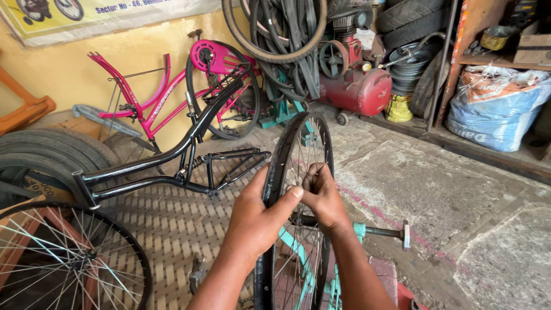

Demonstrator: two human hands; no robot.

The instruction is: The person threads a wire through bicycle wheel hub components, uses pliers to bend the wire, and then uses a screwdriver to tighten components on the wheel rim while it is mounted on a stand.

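Note:
A black bicycle wheel rim (285, 143) with thin silver spokes stands upright in a teal truing stand (304, 258) right in front of me. My left hand (258, 215) wraps the near left side of the rim, thumb across its edge. On the rim's right side my right hand (322, 195) has its fingers pinched shut on a spoke (314, 172) where it meets the rim. A threaded axle bolt (387, 232) sticks out to the right of the stand.
A black bicycle frame (172, 158) lies on a woven mat to the left, a pink frame (155, 97) leans on the yellow wall. Another spoked wheel (69, 258) sits at lower left. Stacked tyres, a red compressor (359, 86) and a blue sack (493, 115) line the back.

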